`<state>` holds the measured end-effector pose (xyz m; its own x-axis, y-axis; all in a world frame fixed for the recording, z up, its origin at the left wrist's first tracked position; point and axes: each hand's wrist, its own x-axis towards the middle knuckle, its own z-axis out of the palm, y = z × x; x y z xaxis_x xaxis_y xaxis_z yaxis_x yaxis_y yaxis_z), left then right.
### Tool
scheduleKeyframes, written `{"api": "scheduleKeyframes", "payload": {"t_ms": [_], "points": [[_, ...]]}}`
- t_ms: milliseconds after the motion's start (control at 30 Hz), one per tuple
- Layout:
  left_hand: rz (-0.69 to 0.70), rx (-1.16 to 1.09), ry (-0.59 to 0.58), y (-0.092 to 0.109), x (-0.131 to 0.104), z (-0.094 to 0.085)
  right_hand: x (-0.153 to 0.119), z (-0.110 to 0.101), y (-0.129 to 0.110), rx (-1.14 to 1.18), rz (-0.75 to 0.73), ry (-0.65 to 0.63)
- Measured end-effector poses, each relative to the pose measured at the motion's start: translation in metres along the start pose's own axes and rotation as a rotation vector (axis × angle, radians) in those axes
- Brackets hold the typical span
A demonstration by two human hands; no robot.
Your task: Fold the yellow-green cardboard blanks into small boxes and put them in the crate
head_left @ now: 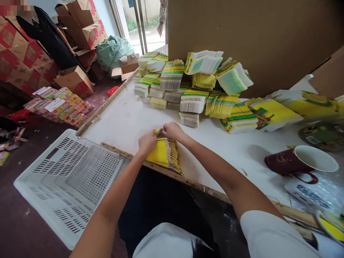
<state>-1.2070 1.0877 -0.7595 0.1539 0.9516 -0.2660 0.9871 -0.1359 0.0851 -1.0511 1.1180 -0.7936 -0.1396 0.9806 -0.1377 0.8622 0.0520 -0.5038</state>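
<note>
A fanned row of flat yellow cartons [163, 152] lies at the table's front edge. At its far end, my left hand [147, 142] and my right hand [173, 130] face each other with closed fingers. Between their fingertips shows a small yellow and brown carton [159, 132], pinched from both sides; most of it is hidden by the fingers. My left palm rests beside the left side of the row. Beyond my hands, several bundles of flat yellow, green and white cartons [194, 100] are piled across the back of the white table [118, 122].
An empty white plastic crate [63, 190] stands left of the table. On the right, a dark mug [285, 159] lies near clear plastic wrap [330, 190]. A large cardboard sheet [242, 39] rises behind the bundles. Another person [51, 39] stands among boxes at the far left.
</note>
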Motion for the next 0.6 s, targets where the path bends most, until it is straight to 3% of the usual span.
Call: {"api": "scheduleKeyframes", "payload": {"t_ms": [167,333,467,600], "points": [[-0.001,-0.01,0.002,-0.001,-0.001,-0.001,0.005,0.009,-0.012,0.221,0.129,-0.04],[0.021,-0.043,-0.002,-0.001,0.0,-0.002,0.001,0.014,-0.025,0.455,0.148,-0.094],[-0.006,-0.079,-0.004,0.0,-0.005,-0.002,-0.007,0.014,-0.027,0.455,0.131,-0.096],[-0.036,-0.131,0.013,0.002,-0.012,0.003,-0.003,0.012,-0.012,0.306,0.075,-0.082]]}}
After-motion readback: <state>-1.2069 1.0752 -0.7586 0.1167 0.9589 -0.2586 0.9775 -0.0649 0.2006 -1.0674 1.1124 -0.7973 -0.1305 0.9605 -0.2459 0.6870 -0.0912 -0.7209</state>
